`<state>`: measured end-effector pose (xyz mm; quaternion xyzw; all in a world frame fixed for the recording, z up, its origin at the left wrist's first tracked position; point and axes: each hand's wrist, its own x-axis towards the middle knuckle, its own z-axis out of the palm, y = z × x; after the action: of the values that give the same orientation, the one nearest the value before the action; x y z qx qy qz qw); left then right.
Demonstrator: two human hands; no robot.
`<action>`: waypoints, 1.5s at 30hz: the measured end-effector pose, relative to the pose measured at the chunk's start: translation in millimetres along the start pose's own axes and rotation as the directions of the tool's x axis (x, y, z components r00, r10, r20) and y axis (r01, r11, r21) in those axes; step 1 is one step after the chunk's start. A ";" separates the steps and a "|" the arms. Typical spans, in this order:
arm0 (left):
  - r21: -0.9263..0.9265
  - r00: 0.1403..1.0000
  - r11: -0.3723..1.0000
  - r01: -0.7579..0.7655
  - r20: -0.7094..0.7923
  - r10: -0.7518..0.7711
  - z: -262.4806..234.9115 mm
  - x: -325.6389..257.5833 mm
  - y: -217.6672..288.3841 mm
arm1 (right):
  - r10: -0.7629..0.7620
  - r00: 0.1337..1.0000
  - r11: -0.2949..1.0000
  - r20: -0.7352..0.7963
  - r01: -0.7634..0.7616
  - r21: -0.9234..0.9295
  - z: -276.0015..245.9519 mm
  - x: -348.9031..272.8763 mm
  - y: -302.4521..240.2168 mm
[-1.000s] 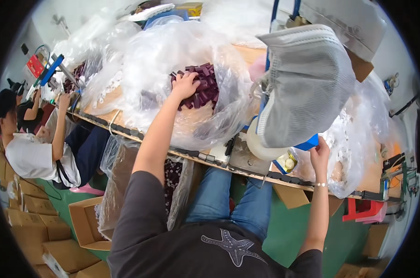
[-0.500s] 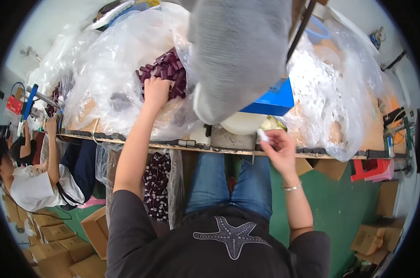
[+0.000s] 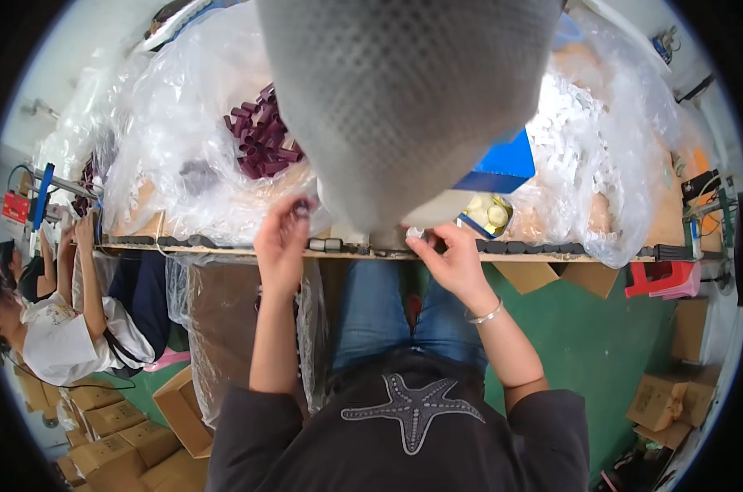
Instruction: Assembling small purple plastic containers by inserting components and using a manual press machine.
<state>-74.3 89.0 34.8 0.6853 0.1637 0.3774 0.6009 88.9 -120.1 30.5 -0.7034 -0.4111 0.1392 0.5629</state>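
My left hand is over the table's front edge, its fingers closed on a small dark maroon tube. A heap of similar maroon tubes lies on clear plastic sheeting beyond it. To the right, my right hand pinches a small white piece between thumb and fingertips. Close to that hand is a small blue-edged container with pale yellowish contents. Many white pieces are spread on plastic at the right. Out-of-focus grey mesh fabric hides the table's middle.
A blue box stands behind the small container. Dark padding runs along the table edge. Below left is a plastic-lined carton. A person in a white shirt works at the left, near cardboard boxes. A red stool stands right.
My left hand has come back from the maroon heap to the table edge with a tube in it. My right hand has shifted left with the white piece. The grey fabric now covers more.
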 end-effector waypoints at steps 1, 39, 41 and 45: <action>-0.072 1.000 0.997 -0.005 0.022 0.007 6.3 -10.0 4.5 | 0.011 1.000 1.000 0.024 -0.010 -0.017 -0.8 -2.1 -4.0; -0.195 0.999 0.981 -0.005 -0.043 -0.003 3.6 14.1 -76.1 | -0.257 0.965 0.561 0.049 0.191 -0.806 -156.7 95.7 104.6; -0.223 0.998 0.974 -0.035 -0.050 0.025 6.1 14.2 -73.4 | -0.040 0.988 0.398 0.148 0.152 -0.905 -154.0 100.7 100.5; -0.161 0.994 0.986 0.036 -0.099 -0.053 -0.9 7.5 -74.8 | -0.128 0.956 0.836 -0.265 -0.040 -0.547 -132.7 77.8 34.7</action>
<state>-52.9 111.5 -33.6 0.6110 0.1790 0.4104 0.6529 239.4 -153.8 63.2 -0.8374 -0.3626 -0.1019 0.3960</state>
